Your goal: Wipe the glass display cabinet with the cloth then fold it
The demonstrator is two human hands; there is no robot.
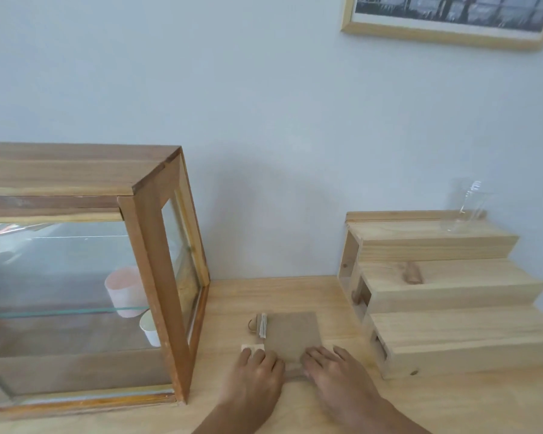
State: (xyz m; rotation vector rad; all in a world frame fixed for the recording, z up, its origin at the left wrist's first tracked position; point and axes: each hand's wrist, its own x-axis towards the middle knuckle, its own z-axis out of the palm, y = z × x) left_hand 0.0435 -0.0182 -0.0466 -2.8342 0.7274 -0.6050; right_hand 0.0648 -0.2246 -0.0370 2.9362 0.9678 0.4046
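The glass display cabinet (157, 277), framed in brown wood, stands on the left of the table with pale cups inside. A brown cloth (292, 332) lies flat as a small square on the table to the right of the cabinet. My left hand (254, 371) rests palm down on the cloth's near left corner, fingers together. My right hand (333, 368) presses flat on the near right edge. Both hands lie on top of the cloth; neither is closed around it.
A small wooden block and a rolled tag with a loop (259, 327) lie at the cloth's left edge. A stepped wooden stand (445, 296) fills the right side, with a clear glass jar (466, 205) on its top step. A framed picture (445, 20) hangs on the wall.
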